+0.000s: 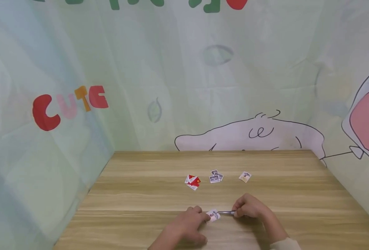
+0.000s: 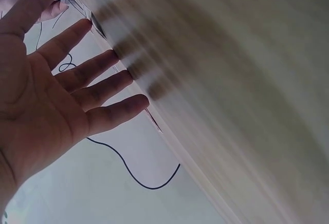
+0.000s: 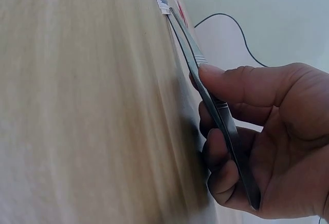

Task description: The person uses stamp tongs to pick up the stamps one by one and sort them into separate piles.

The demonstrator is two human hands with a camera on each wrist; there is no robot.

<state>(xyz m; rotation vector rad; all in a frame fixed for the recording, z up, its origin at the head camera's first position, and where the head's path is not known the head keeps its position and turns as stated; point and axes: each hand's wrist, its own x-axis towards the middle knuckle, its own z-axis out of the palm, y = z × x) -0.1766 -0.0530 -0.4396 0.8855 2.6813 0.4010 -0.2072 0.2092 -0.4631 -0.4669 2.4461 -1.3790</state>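
Observation:
A small stamp-like piece of paper (image 1: 213, 215) with a white border and a printed picture lies on the table in front of me. My left hand (image 1: 188, 224) rests just left of it, an index fingertip at its left edge; the left wrist view shows these fingers (image 2: 105, 88) extended and the palm holding nothing. From the right, my right hand (image 1: 251, 207) pinches metal tweezers (image 3: 224, 115) between thumb and fingers. Their tips meet the right edge of the paper; whether they clamp it is too small to tell.
Farther back on the wooden table (image 1: 134, 198) lie a cluster of red-and-white stamps (image 1: 193, 182), a cluster of grey stamps (image 1: 215, 178) and a single pale stamp (image 1: 245, 176). A printed cloth backdrop (image 1: 134, 69) stands along the table's back and sides.

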